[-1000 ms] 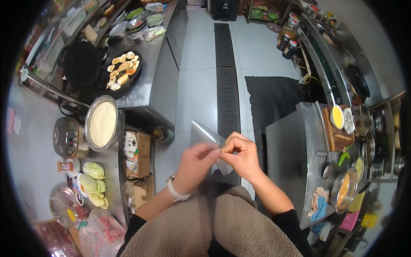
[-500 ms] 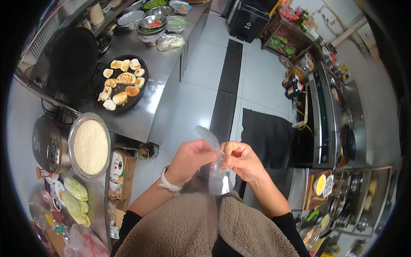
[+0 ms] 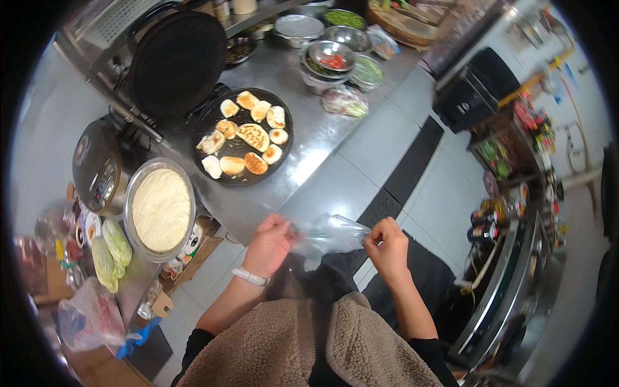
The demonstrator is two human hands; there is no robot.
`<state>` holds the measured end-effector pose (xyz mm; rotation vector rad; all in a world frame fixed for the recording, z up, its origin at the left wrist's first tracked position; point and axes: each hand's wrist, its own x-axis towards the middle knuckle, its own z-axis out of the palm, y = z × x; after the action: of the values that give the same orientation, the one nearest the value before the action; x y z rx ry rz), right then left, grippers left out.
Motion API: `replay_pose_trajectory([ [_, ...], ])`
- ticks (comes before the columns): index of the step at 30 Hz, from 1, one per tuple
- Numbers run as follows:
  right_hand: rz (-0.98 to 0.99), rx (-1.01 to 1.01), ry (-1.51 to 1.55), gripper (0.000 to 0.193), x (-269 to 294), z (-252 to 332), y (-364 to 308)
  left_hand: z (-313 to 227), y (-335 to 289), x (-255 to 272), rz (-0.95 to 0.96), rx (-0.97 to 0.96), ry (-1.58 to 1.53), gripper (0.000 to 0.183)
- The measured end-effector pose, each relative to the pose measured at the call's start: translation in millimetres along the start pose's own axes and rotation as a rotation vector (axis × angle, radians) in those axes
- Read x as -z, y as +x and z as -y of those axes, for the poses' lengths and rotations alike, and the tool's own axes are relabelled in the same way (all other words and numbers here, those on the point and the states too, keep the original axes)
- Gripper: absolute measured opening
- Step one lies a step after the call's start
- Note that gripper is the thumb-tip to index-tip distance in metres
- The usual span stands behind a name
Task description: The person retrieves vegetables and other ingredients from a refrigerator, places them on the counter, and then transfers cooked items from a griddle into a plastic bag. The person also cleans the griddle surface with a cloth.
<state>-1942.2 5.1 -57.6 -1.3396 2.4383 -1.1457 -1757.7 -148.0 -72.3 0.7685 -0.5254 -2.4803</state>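
Between my two hands a thin, clear plastic bag (image 3: 332, 233) is stretched out sideways. My left hand (image 3: 265, 246) pinches its left end, and a pale watch band is around that wrist. The other end is gripped by the bent fingers of my right hand (image 3: 388, 250). Motion smears the plastic, so its exact shape is unclear. Beyond my left hand, a round black electric griddle (image 3: 284, 158) sits on the steel counter with its lid (image 3: 177, 64) raised. Browned buns and flat pieces of bread (image 3: 253, 137) lie on it.
At the left, a metal bowl of pale flour or meal (image 3: 162, 205) stands beside a rice cooker (image 3: 97, 168) and cabbages (image 3: 106, 255). Several bowls of chopped vegetables (image 3: 332, 58) fill the counter's far end. A black bin (image 3: 476, 90) stands on the floor; a stove (image 3: 509, 284) is at the right.
My hands have moved apart, spreading the plastic between them. The view has turned left, so the griddle and counter now sit more toward the middle.
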Motion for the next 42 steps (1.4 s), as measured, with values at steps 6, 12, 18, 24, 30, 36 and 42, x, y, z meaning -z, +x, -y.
replay_pose_trajectory([
  [6,0.053,-0.038,-0.078,0.014,-7,-72,105,7,28,-14,-0.087,-0.166,0.204,0.015],
  [12,0.289,0.224,0.022,0.015,-28,-84,178,40,41,-36,-0.701,-0.617,1.324,0.027],
  [18,0.882,0.582,0.012,0.031,-70,-64,163,38,30,30,-1.224,-0.622,0.574,0.019],
  [24,0.876,0.850,0.334,0.035,-123,50,154,19,31,12,-1.258,-0.361,1.205,0.013],
  [30,0.995,0.719,0.207,0.006,-211,44,189,17,3,98,-1.566,-0.366,1.345,0.021],
  [36,1.020,0.466,0.236,0.036,-285,74,222,36,9,134,-1.593,-0.265,1.144,0.022],
  [42,0.928,0.738,-0.328,0.049,-320,90,210,32,-1,119,-1.528,-0.245,1.006,0.041],
])
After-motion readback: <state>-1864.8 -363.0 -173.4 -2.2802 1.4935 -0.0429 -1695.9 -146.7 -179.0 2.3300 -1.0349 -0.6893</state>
